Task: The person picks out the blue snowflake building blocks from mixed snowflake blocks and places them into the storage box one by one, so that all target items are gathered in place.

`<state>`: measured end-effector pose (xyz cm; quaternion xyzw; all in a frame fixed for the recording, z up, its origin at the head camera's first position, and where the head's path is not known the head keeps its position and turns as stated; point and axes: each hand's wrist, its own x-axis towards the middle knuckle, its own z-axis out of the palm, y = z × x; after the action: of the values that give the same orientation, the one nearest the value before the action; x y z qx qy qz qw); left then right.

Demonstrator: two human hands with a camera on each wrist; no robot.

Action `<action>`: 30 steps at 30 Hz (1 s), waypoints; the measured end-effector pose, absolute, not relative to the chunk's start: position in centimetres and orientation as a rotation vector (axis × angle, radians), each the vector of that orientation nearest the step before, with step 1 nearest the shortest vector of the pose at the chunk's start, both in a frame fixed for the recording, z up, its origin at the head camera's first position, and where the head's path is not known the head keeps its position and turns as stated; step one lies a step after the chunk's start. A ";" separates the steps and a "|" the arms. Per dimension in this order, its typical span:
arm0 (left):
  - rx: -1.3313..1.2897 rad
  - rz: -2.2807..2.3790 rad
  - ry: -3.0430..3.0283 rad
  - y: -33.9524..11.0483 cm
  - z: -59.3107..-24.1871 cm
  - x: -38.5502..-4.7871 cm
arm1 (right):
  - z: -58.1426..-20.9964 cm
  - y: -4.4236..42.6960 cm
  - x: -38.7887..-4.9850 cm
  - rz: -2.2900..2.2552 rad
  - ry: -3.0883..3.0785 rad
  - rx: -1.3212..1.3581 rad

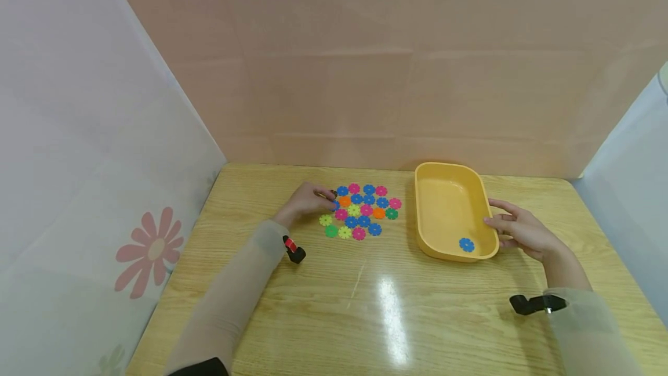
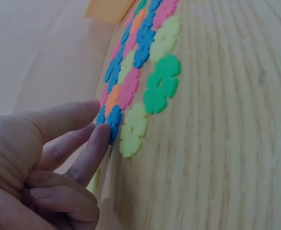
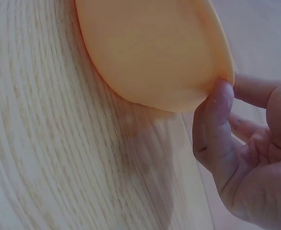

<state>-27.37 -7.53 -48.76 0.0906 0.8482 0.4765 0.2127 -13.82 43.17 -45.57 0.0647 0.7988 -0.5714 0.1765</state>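
Several flower-shaped plastic discs in blue, pink, yellow, orange and green lie flat in a close group on the table. At the group's left edge my left hand (image 1: 309, 199) touches a blue flower disc (image 2: 114, 123) with its fingertips. Two extended fingers show a gap between their tips in the left wrist view, while other fingers are curled. My right hand (image 1: 522, 230) pinches the right rim of a yellow plastic tray (image 1: 454, 165), thumb on one side and fingers on the other. One blue disc (image 1: 467, 244) lies inside the tray, near its front right corner.
A wooden table (image 1: 323, 306) carries everything. A brown paper-covered wall (image 1: 365, 74) stands behind it, just beyond the tray. Pale panels rise on both sides, the left one (image 1: 78, 161) with flower prints. Dark camera mounts (image 1: 537, 304) sit at the wrists.
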 end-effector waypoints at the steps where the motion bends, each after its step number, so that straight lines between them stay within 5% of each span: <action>1: 0.247 1.317 2.362 -7.5 -48.8 -27.3 | -45.6 43.2 -13.8 -1.617 2.263 0.174; 30: 0.246 1.263 2.497 -6.7 -49.8 -27.0 | -45.6 43.4 -13.7 -1.648 2.246 0.152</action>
<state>-27.02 -6.70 -49.76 0.0865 0.8765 0.4436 0.1656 -13.74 43.36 -45.61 0.0537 0.7927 -0.5816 0.1747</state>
